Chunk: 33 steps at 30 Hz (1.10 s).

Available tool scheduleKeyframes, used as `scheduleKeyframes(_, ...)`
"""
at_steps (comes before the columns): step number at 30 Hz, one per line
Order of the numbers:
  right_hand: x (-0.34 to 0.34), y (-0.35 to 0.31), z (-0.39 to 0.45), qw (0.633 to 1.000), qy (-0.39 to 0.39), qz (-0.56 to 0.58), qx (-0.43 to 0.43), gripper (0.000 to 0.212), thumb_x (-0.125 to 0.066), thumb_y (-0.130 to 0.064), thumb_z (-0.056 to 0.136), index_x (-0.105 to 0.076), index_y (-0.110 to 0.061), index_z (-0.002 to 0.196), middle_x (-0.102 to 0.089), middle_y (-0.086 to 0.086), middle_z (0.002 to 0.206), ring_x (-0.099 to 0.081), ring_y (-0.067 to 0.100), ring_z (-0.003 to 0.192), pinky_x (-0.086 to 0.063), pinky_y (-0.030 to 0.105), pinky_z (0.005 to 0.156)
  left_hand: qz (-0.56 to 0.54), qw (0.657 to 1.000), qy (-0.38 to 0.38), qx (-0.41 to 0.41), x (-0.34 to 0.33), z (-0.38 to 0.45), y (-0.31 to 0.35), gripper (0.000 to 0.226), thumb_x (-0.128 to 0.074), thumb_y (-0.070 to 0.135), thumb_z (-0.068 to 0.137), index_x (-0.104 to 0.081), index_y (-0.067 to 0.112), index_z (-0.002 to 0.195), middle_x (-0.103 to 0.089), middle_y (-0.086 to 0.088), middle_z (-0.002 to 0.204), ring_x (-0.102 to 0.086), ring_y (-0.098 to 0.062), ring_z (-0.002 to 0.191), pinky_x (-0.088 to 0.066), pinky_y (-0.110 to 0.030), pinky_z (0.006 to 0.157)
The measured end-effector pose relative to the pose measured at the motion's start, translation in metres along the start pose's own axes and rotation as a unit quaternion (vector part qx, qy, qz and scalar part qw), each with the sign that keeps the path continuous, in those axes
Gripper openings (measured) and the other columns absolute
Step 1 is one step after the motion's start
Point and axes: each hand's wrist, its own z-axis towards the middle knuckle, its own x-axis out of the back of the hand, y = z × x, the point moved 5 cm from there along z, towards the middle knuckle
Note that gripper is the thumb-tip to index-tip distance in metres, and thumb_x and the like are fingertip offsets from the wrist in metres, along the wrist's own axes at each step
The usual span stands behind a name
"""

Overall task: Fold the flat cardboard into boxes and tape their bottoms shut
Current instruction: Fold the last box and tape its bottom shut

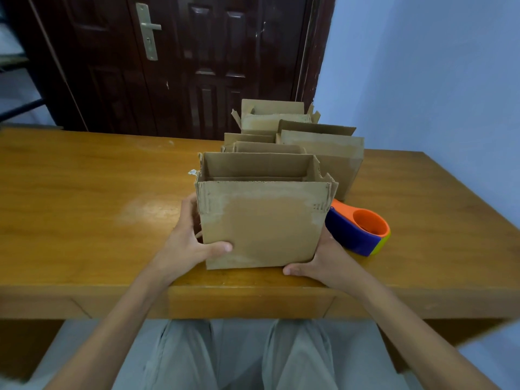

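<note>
Standing upright near the front edge of the wooden table point(84, 170), the cardboard box point(261, 223) has its top open. The left hand point(185, 243) grips its left side, thumb curled across the front panel; the right hand point(320, 263) holds the lower right corner, fingers hidden behind. Probably best to square the walls before reaching for the tape dispenser point(357, 232) just beside it. More folded boxes point(318, 147) stand behind. No readable writing anywhere.
</note>
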Motion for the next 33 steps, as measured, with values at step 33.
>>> scheduleKeyframes(33, 0.017, -0.032, -0.001, 0.973, 0.107, 0.200, 0.031, 0.112, -0.087, -0.055, 0.066, -0.029, -0.033, 0.159, -0.061, -0.027, 0.137, -0.058, -0.001, 0.129, -0.052, 0.014, 0.093, -0.036, 0.988, 0.077, -0.126, -0.006, -0.006, 0.060, 0.108, -0.075, 0.084, 0.067, -0.024, 0.044, 0.153, -0.041, 0.033, 0.146, -0.050, 0.001, 0.133, -0.060, -0.029, 0.094)
